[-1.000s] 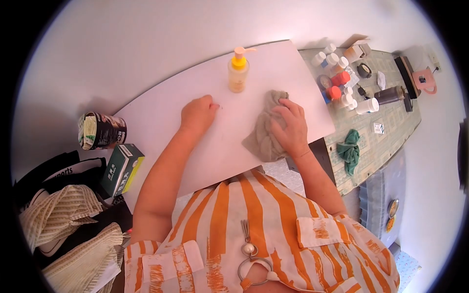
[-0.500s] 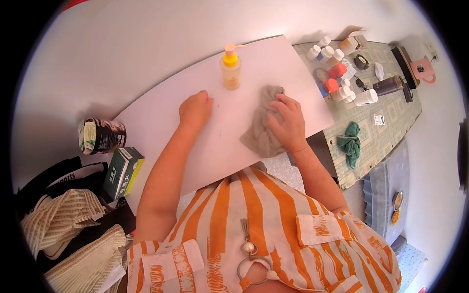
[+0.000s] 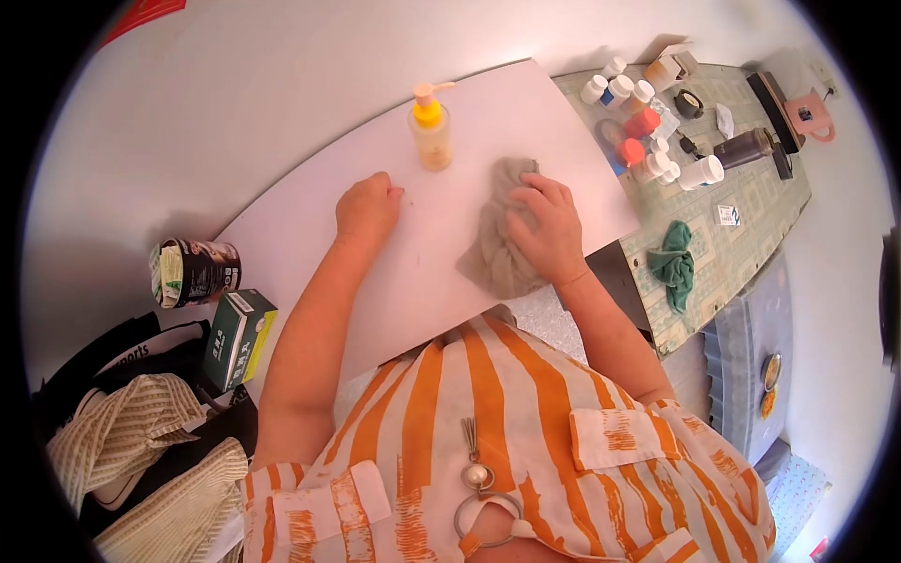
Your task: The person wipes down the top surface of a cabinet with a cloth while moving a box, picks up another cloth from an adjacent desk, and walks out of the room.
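My left hand (image 3: 368,208) rests as a closed fist on the white tabletop (image 3: 394,281), and nothing shows in its fingers. A crumpled grey-brown cloth (image 3: 493,235) lies near the table's right side. My right hand (image 3: 546,225) is on top of it, fingers bent into the fabric. Beyond and between the hands stands a clear pump bottle (image 3: 433,141) with a yellow collar and a pale pump head, upright, with a little amber content low inside. Neither hand touches the bottle.
At left are a dark canister (image 3: 208,270), a green box (image 3: 239,340) and striped fabric (image 3: 131,422). To the right, a patterned table (image 3: 751,211) bears several white bottles, red-capped jars, a dark flask (image 3: 743,150) and a green cloth (image 3: 673,266).
The view has shifted slightly, so the bottle and both hands appear a little further left. Both hands keep the same pose, the right one still on the cloth.
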{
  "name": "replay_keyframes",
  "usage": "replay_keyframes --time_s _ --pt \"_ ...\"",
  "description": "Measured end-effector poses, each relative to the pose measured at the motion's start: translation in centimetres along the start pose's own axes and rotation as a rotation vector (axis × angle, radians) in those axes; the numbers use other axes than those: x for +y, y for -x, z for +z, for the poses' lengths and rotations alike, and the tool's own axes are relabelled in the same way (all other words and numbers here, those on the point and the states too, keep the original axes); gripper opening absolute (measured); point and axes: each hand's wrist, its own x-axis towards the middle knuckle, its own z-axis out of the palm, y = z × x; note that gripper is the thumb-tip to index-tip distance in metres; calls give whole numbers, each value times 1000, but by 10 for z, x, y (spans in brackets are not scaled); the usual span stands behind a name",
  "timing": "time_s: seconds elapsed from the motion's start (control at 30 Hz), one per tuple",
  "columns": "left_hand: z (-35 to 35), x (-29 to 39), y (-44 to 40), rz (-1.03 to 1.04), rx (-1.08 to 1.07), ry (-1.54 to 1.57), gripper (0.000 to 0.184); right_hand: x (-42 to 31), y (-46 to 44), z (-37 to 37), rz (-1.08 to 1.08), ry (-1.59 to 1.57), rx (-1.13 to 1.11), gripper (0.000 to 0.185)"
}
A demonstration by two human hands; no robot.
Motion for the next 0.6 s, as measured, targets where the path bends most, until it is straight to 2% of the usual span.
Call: replay_keyframes --time_s 0.27,0.33,0.43,0.6 --pt "5 -2 3 50 83 -36 21 0 1 -1 -4 -1 11 23" --pt "-3 -4 -2 -72 58 -7 22 0 1 0 8 -14 2 22" --pt "6 -6 1 42 65 59 22 0 0 0 -1 2 16 22" --pt "-1 -3 2 -9 50 32 23 2 1 0 5 5 7 22"
